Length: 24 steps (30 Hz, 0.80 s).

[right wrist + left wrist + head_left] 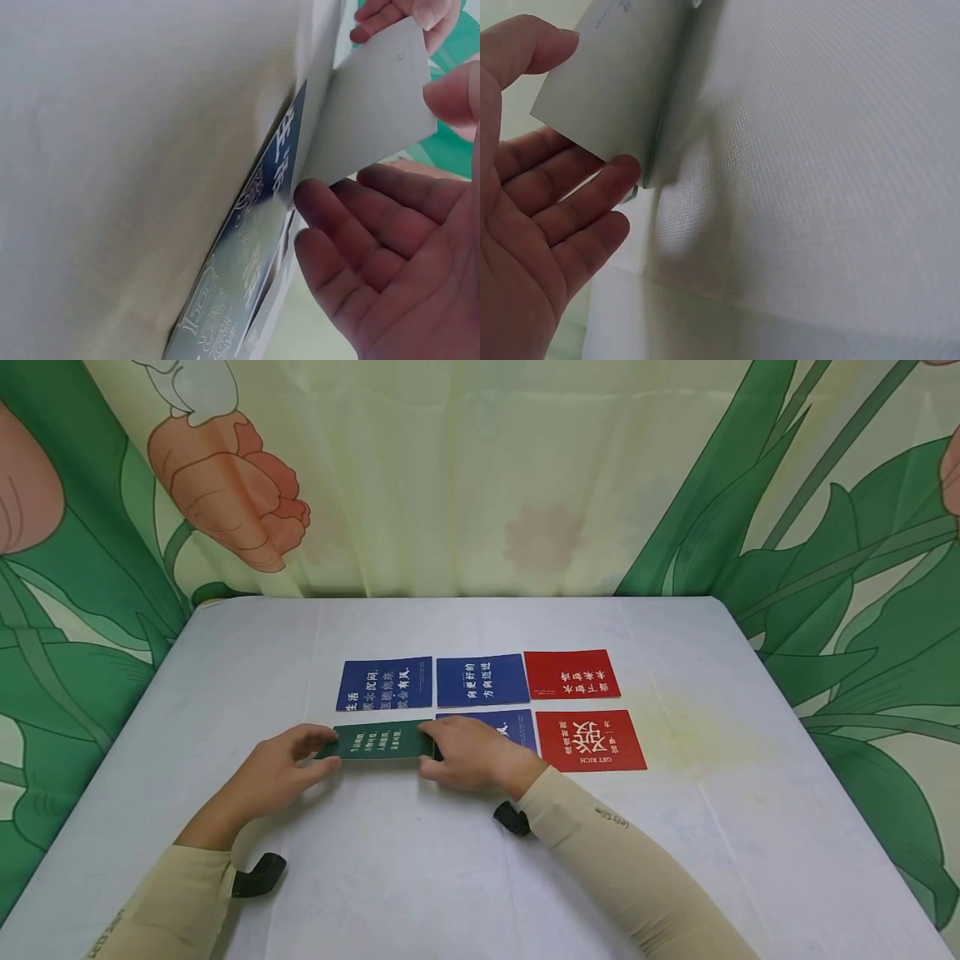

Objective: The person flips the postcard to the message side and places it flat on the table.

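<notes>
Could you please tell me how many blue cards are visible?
3: the back-left blue card, the back-middle blue card, and the front-middle blue card, partly covered by the right hand. Others may be hidden under the green card.

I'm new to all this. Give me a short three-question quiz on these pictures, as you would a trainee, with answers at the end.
1. Multiple choice: what colour is the card held between the left hand and the right hand?
A) red
B) green
C) blue

2. True or false: the red GET RICH card lies nearer the person than the other red card.

3. Count: how many blue cards show in the head view?

Key:
1. B, the green card.
2. True.
3. Three: the far left blue card, the far middle blue card and the near blue card, partly covered by the right hand.
</notes>
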Available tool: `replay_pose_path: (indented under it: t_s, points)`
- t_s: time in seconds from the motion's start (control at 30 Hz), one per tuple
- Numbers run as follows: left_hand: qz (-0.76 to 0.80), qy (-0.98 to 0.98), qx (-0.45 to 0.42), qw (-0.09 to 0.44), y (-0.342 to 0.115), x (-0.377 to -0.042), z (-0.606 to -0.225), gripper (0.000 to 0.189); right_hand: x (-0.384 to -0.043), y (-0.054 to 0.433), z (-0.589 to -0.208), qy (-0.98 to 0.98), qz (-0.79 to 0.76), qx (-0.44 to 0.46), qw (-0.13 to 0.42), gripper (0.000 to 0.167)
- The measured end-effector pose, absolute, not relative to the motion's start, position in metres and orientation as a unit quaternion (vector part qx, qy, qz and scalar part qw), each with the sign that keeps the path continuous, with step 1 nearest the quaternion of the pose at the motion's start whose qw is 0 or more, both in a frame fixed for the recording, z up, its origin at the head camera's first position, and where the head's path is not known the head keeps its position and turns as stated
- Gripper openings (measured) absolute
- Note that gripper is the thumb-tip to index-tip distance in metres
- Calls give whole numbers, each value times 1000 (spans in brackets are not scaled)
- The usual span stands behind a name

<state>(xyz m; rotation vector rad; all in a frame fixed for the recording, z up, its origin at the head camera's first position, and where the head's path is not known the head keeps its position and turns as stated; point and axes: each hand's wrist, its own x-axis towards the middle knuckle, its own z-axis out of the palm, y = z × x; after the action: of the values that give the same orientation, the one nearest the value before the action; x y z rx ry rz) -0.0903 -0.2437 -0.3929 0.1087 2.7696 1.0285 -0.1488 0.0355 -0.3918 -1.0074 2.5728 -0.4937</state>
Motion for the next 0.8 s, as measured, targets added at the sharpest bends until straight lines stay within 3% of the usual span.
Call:
replay_pose_path:
  t_s: [0.33,0.8]
  points:
    - [356,931,25,73,-243,-89,-393,49,-149,37,-390,892,-206,-386,117,42]
    - [376,926,-3,31,-240,-88,-390,47,-146,35,-385,899,-207,-379,70,37]
